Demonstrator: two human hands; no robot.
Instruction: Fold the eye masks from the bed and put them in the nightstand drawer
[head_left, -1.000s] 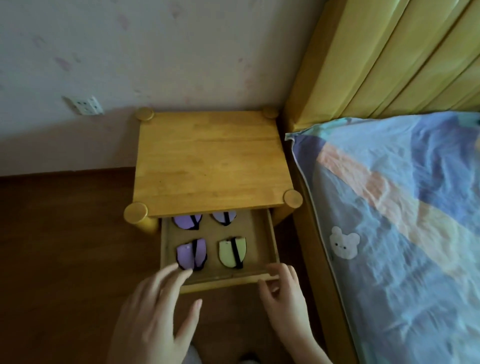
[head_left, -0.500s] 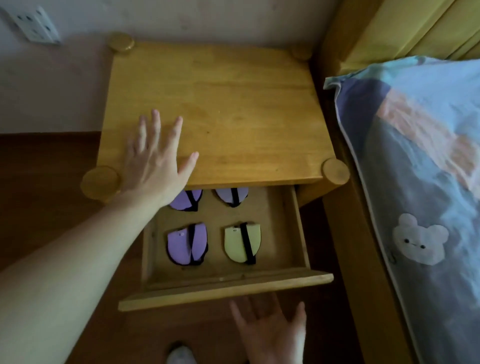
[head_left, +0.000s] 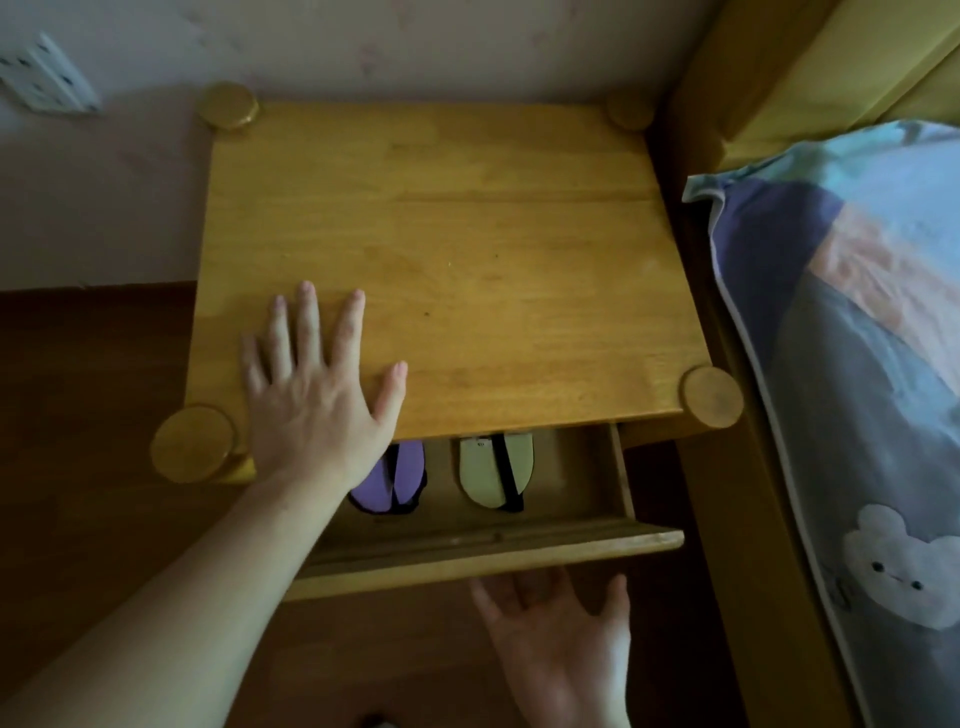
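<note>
The wooden nightstand stands between the wall and the bed. Its drawer is partly out. Inside lie a folded purple eye mask and a folded pale yellow eye mask, each with a black strap; the tabletop hides the drawer's rear part. My left hand rests flat on the top's front left, fingers spread, holding nothing. My right hand is open, palm toward the drawer front, its fingertips at the front's lower edge.
The bed with a blue, patterned cover and a bear print runs along the right, its yellow headboard behind. A wall socket is at the upper left. Dark wooden floor lies left of the nightstand.
The drawer has slid further in; the two rear masks are now hidden under the top. My left hand stays flat on the top, my right hand sits against the drawer front.
</note>
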